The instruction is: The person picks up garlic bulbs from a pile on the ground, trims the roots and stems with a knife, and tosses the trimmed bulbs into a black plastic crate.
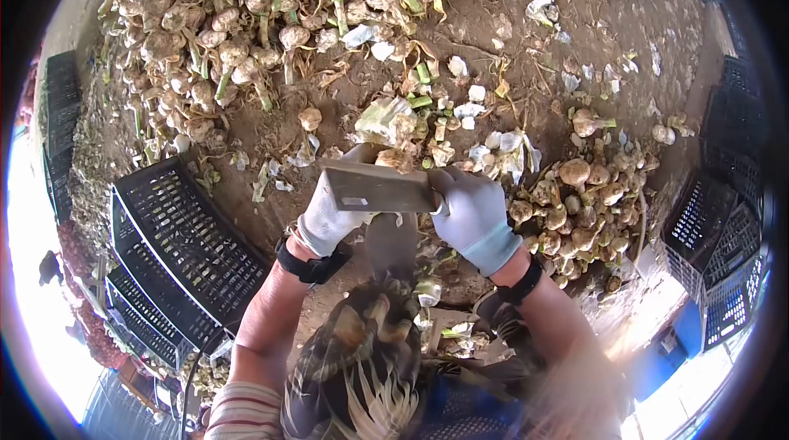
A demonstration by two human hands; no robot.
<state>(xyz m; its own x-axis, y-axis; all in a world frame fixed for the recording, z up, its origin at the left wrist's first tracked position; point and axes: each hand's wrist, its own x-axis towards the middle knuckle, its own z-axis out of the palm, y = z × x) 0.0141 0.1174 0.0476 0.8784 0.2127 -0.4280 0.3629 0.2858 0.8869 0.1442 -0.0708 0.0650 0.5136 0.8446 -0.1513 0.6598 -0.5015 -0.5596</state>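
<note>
My right hand (475, 214), in a white glove with grey fingers, is closed round the handle end of a wide cleaver (374, 190). The cleaver's flat blade spans the gap between my hands. My left hand (327, 214), also gloved, is closed behind the blade's left end, which hides part of its fingers. A garlic bulb (396, 161) shows just beyond the blade's upper edge, at the left fingertips. Below the blade is a grey flat shape (391, 247) whose kind I cannot make out. Cut green stem pieces (421, 101) lie on the soil ahead.
A large heap of garlic with stems (226, 37) covers the far left ground. A smaller garlic pile (579, 202) sits right of my right hand. Black slatted crates (185, 234) stand at left, with more crates (707, 226) at right. Dry skins litter the soil.
</note>
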